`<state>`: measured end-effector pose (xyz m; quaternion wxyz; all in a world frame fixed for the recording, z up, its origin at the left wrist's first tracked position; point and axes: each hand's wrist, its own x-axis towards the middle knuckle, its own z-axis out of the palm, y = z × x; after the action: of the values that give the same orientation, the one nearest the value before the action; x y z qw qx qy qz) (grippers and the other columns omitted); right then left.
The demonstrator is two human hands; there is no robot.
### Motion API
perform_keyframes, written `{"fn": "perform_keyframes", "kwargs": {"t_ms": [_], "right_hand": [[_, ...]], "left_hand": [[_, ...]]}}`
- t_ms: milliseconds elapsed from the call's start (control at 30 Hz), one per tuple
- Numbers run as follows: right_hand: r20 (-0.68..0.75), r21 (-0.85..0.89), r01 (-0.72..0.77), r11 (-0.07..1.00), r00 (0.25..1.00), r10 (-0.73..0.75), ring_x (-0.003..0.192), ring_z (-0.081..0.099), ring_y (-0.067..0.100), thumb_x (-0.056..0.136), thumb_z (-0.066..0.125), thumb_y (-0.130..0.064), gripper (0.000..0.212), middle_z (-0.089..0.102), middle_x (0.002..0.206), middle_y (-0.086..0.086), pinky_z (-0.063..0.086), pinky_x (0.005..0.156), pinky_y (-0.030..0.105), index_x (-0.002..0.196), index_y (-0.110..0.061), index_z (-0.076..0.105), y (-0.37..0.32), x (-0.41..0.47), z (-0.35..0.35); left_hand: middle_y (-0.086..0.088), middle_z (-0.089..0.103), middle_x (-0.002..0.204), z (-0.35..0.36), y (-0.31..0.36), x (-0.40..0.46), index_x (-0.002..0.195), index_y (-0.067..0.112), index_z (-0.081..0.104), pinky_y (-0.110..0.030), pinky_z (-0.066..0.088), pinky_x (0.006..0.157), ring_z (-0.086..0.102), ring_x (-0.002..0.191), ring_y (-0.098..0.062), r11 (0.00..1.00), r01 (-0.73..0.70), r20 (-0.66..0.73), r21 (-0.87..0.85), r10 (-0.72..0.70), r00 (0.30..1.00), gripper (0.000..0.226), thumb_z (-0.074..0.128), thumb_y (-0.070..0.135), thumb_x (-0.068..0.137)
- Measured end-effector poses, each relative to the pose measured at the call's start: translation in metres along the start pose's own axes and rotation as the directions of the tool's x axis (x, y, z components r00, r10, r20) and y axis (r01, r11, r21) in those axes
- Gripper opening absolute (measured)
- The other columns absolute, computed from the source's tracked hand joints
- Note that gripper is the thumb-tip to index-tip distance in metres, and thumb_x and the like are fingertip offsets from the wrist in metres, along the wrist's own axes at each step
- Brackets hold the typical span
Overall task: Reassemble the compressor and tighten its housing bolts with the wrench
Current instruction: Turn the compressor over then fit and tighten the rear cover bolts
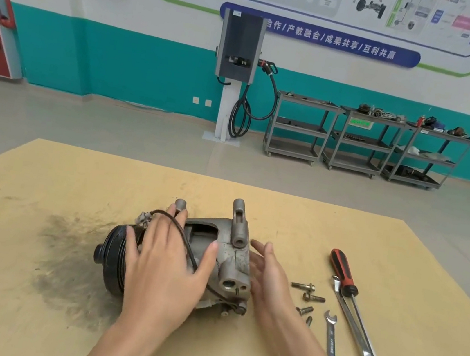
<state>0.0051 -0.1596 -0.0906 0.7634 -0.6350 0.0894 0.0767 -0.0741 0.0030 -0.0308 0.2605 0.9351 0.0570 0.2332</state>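
The grey cast-metal compressor with its black pulley (184, 261) lies on its side on the tan scuffed board tabletop (24, 314), and I take it as my landmark. My left hand (165, 265) rests flat on top of its body, fingers spread and closed on nothing, merely steadying it. My right hand (269, 277) stands open just beside its rear end plate, palm toward the metal; whether it touches I cannot tell. The housing halves look seated together, so I judge the joining mostly done, but the bolting is not begun: four loose steel bolts (305, 298) lie to the right of the compressor, near my right wrist. Beyond them lie the small silver open-end wrench (330, 335), then a long silver combination wrench (357, 333) and a red-and-black-handled screwdriver (344, 273) touching or crossing it. All the tools are untouched. Left of the compressor is a dark greasy smear (69, 259) and bare board. The board's far edge runs well behind the compressor, its right edge lies past the tools, so I have room to turn the body and swing a wrench, minding the bolts.
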Motion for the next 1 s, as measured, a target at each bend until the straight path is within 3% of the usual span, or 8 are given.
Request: {"fn": "perform_keyframes", "kwargs": {"t_ms": [100,167,267,433,533,633,800,1000], "right_hand": [[-0.002,0.141,-0.114,0.983,0.993,0.115,0.097,0.072,0.026,0.103,0.032,-0.048,0.047,0.074,0.108,0.011,0.058,0.071,0.036,0.122,-0.017,0.061,0.005,0.006,0.012],[0.025,0.235,-0.199,0.951,0.98,0.199,0.087,0.074,0.027,0.102,0.034,-0.05,0.051,0.074,0.103,0.014,0.057,0.059,0.031,0.12,-0.011,0.063,0.006,0.005,0.016],[0.127,0.313,-0.298,0.902,0.954,0.271,0.092,0.073,0.034,0.103,0.035,-0.047,0.054,0.071,0.11,0.022,0.059,0.06,0.037,0.122,-0.005,0.063,0.004,0.004,0.017],[0.22,0.334,-0.36,0.871,0.928,0.3,0.096,0.071,0.036,0.104,0.036,-0.044,0.058,0.069,0.114,0.025,0.06,0.063,0.04,0.106,-0.001,0.075,0.006,0.006,0.014],[0.19,0.355,-0.323,0.877,0.944,0.271,0.097,0.071,0.035,0.103,0.036,-0.044,0.057,0.07,0.112,0.024,0.06,0.064,0.039,0.108,-0.002,0.074,0.007,0.004,0.016],[0.15,0.389,-0.276,0.879,0.96,0.235,0.091,0.073,0.035,0.104,0.037,-0.041,0.055,0.071,0.105,0.024,0.06,0.061,0.038,0.106,0.0,0.074,0.008,-0.002,0.02],[0.082,0.392,-0.2,0.898,0.98,0.183,0.1,0.07,0.036,0.104,0.038,-0.042,0.05,0.07,0.111,0.025,0.06,0.068,0.041,0.121,-0.001,0.062,0.007,-0.011,0.022],[0.023,0.362,-0.169,0.917,0.985,0.172,0.098,0.07,0.039,0.103,0.037,-0.04,0.049,0.07,0.108,0.026,0.06,0.075,0.049,0.122,-0.001,0.058,-0.007,-0.028,0.026]], "left_hand": [[0.01,0.041,0.151,0.0,-0.002,-0.006,0.148,0.022,0.037,-0.035,-0.006,0.123,0.029,0.145,-0.008,0.986,0.039,-0.029,-0.161,-0.044,0.999,0.087,0.021,0.079,0.085],[0.017,0.038,0.15,-0.001,-0.005,-0.008,0.146,0.024,0.041,-0.033,0.002,0.125,0.028,0.144,-0.003,0.975,0.035,-0.03,-0.219,-0.042,0.999,0.087,0.025,0.078,0.08],[0.02,0.025,0.156,-0.004,-0.011,-0.007,0.154,0.027,0.029,-0.034,0.008,0.124,0.016,0.147,0.001,0.983,-0.012,0.036,-0.185,0.019,0.999,0.096,0.022,0.081,0.074],[0.024,-0.012,0.16,-0.004,-0.029,-0.009,0.157,0.033,0.005,-0.024,-0.013,0.116,-0.017,0.144,0.011,0.992,-0.116,0.073,-0.053,0.12,0.99,0.102,0.016,0.087,0.071],[0.006,0.012,0.166,0.005,-0.027,-0.014,0.157,0.019,0.025,-0.04,0.003,0.121,0.002,0.152,-0.005,0.985,-0.17,0.086,0.03,0.167,0.982,0.097,0.013,0.082,0.085],[-0.007,0.04,0.156,0.016,-0.026,-0.017,0.144,0.007,0.05,-0.056,0.025,0.115,0.031,0.146,-0.018,0.973,-0.222,-0.062,0.063,0.226,0.972,0.081,0.036,0.063,0.088],[-0.009,0.053,0.145,0.028,-0.037,-0.02,0.13,0.01,0.065,-0.06,0.037,0.108,0.048,0.136,-0.029,0.954,-0.3,-0.319,0.006,0.286,0.903,0.062,0.046,0.044,0.082],[-0.005,0.061,0.136,0.027,-0.034,-0.007,0.122,0.014,0.07,-0.057,0.042,0.106,0.053,0.132,-0.025,0.949,-0.272,-0.434,-0.161,0.18,0.883,0.051,0.041,0.036,0.087]]}}
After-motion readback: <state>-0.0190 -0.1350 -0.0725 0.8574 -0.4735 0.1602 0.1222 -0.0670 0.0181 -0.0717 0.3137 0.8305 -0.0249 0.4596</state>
